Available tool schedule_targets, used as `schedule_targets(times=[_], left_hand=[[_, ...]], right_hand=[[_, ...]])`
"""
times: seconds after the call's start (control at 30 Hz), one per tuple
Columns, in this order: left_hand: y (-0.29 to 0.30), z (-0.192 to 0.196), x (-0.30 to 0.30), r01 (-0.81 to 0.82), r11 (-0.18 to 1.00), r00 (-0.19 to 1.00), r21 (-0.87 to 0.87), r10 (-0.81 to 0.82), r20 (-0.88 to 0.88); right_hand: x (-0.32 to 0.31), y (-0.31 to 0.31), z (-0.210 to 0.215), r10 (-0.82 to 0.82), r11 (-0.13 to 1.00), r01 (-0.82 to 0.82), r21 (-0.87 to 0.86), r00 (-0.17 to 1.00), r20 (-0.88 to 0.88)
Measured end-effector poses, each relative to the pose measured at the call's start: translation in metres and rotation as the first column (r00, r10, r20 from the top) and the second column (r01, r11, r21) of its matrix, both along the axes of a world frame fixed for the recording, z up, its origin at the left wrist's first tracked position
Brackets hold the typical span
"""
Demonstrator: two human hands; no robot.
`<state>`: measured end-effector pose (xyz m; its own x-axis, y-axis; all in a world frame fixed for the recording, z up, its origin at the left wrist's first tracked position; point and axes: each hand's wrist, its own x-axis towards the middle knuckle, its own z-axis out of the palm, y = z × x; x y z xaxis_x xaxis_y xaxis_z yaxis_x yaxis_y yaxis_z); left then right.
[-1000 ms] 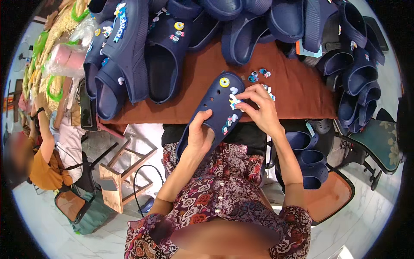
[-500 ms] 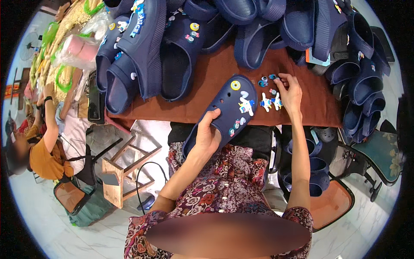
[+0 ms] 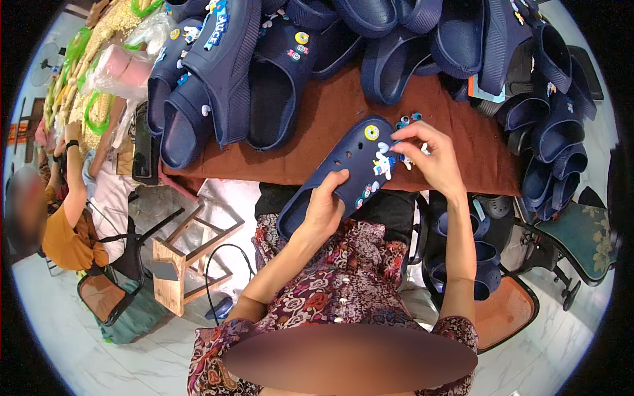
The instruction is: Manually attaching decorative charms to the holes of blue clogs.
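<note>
Fingers point(image 3: 404, 135) hide a charm on the clog point(image 3: 343, 173).

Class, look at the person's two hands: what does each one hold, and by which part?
The left hand grips the navy clog by its heel end. The right hand pinches a small charm at the clog's toe; which part, cannot be told.

Clog point(image 3: 343, 171), frame centre: navy blue, bearing a yellow ring charm point(image 3: 372, 132) and white-and-blue figure charm point(image 3: 382, 164). Table cover point(image 3: 317, 132): rust brown. Piled clogs point(image 3: 224, 79), upper frame: navy blue. Sleeves point(image 3: 317, 290), lower centre: maroon floral print. Stool point(image 3: 188, 261), lower left: pale wood.
</note>
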<state>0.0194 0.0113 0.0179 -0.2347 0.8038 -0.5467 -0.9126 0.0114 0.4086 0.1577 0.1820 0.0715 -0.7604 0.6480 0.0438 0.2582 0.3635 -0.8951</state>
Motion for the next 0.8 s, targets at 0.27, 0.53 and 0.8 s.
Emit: schedule_targets(times=[0.27,0.53,0.8], left_hand=[[0.003,0.002,0.008,0.051,0.998,0.999,0.039,-0.051,-0.011],[0.001,0.011,0.010,0.098,0.993,0.986,0.059,-0.089,-0.140],[-0.002,0.006,0.017,0.149,0.989,0.937,-0.010,-0.144,-0.320]], right_hand=[[-0.025,-0.010,0.010,0.145,0.904,-0.200,0.377,0.975,0.169],[-0.029,0.002,0.013,0.176,0.905,-0.241,0.350,0.962,0.209],[-0.031,0.014,0.019,0.203,0.917,-0.282,0.282,0.938,0.280]])
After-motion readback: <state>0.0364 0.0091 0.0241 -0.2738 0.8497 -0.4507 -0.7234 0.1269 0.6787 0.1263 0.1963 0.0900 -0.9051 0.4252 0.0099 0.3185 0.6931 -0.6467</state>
